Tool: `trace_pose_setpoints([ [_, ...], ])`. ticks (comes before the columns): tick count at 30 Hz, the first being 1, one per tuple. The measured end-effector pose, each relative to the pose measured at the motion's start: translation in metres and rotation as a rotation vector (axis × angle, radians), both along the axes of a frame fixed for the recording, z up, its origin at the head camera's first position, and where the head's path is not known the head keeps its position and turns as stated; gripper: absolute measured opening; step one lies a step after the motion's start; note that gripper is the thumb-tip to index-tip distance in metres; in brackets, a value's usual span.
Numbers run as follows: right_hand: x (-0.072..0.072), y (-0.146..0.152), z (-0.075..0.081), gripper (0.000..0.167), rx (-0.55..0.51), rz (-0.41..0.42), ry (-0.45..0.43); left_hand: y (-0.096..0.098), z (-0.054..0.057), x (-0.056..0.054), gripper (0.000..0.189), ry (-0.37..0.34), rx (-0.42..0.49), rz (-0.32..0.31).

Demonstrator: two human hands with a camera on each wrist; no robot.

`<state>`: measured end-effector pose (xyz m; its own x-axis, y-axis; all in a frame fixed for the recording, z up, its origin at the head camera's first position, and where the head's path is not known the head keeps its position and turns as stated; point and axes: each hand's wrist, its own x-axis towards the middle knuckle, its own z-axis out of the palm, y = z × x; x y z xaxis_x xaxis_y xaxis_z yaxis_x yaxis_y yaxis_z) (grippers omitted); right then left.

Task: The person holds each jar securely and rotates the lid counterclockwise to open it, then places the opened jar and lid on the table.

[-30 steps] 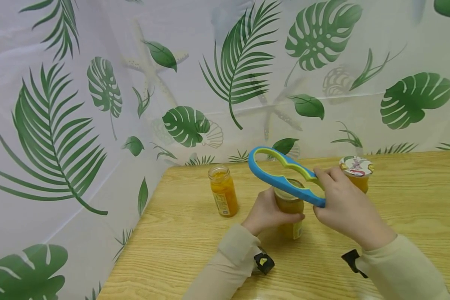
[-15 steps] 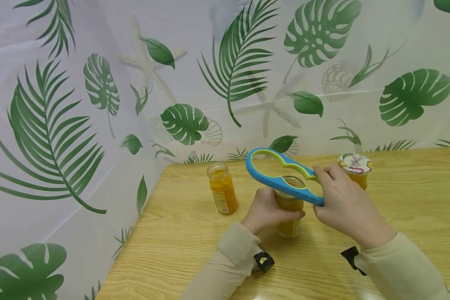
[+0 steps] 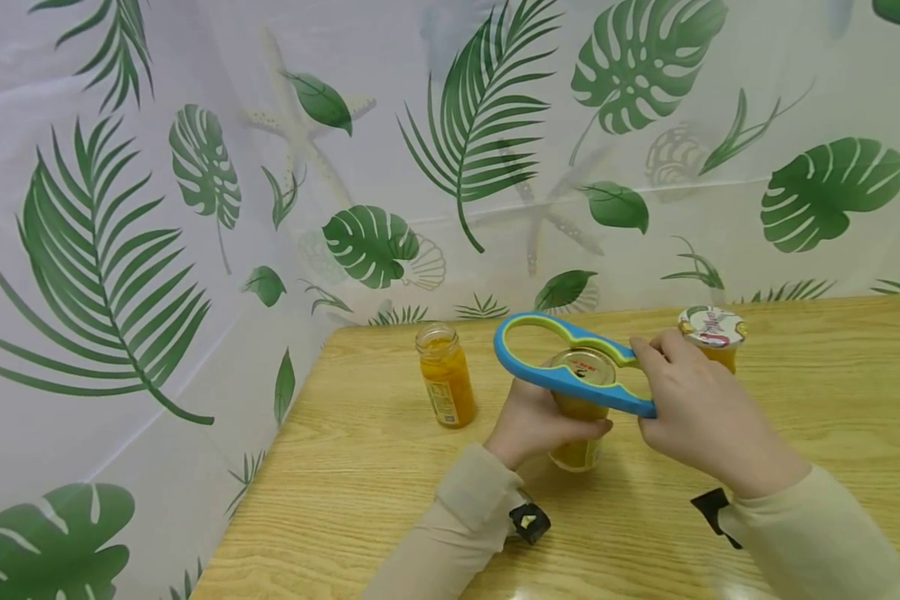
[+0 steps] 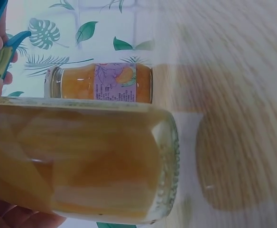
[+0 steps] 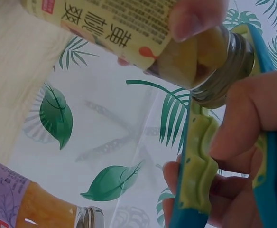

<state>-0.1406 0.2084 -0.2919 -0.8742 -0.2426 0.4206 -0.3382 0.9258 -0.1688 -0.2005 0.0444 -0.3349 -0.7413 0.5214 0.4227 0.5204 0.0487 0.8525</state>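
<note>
My left hand (image 3: 528, 425) grips a glass jar (image 3: 581, 454) of yellow fruit pieces, its fingers wrapped around the body and its thumb across the front. In the left wrist view, a gap shows between the jar's base and the tabletop. My right hand (image 3: 708, 408) holds a blue and lime-green jar opener (image 3: 521, 371) by its handle end. The opener's scalloped middle opening surrounds the jar's metal lid (image 3: 592, 367), which shows red print. In the right wrist view, the opener's arms lie on either side of the lid, and the jar's yellow label (image 5: 115, 28) faces the camera.
An open jar (image 3: 447, 387) of orange fruit stands uncovered at the left on the wooden table (image 3: 345, 500). Behind my right hand is another jar with a patterned lid (image 3: 712, 325) and purple label (image 4: 115, 80). A leaf-print sheet (image 3: 495, 275) hangs behind the table.
The opener has come down from above the jar until its middle opening surrounds the lid. The jar has tilted a little, so its lid top faces the head camera more.
</note>
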Motion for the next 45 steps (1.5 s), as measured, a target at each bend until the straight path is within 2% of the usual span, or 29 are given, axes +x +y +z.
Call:
trace_pose_setpoints([
  [2, -0.001, 0.001, 0.0, 0.066, 0.011, 0.0, -0.013, -0.001, 0.006, 0.004, 0.055, -0.007, -0.014, 0.002],
  [5, -0.001, 0.001, -0.001, 0.066, 0.023, 0.001, -0.012, -0.002, 0.01, 0.007, 0.053, -0.017, -0.035, 0.011],
  [17, -0.001, -0.001, -0.001, 0.069, 0.054, 0.009, -0.048, -0.002, 0.007, 0.007, 0.055, -0.039, -0.043, 0.01],
  [25, -0.001, -0.002, -0.002, 0.067, 0.09, 0.021, -0.01, -0.001, 0.009, 0.007, 0.054, -0.077, -0.04, -0.005],
  [30, 0.001, -0.003, -0.002, 0.065, 0.136, 0.031, -0.001, -0.001, 0.005, 0.005, 0.053, -0.054, -0.046, -0.013],
  [35, 0.002, -0.003, -0.003, 0.064, 0.22, 0.035, -0.005, 0.002, -0.008, -0.002, 0.055, -0.063, -0.096, 0.017],
  [37, 0.003, -0.004, -0.003, 0.064, 0.242, 0.025, -0.01, 0.002, -0.01, -0.003, 0.055, -0.069, -0.117, 0.027],
  [45, 0.006, -0.007, -0.002, 0.068, 0.261, 0.008, -0.044, -0.002, 0.009, 0.011, 0.056, -0.098, -0.122, 0.021],
])
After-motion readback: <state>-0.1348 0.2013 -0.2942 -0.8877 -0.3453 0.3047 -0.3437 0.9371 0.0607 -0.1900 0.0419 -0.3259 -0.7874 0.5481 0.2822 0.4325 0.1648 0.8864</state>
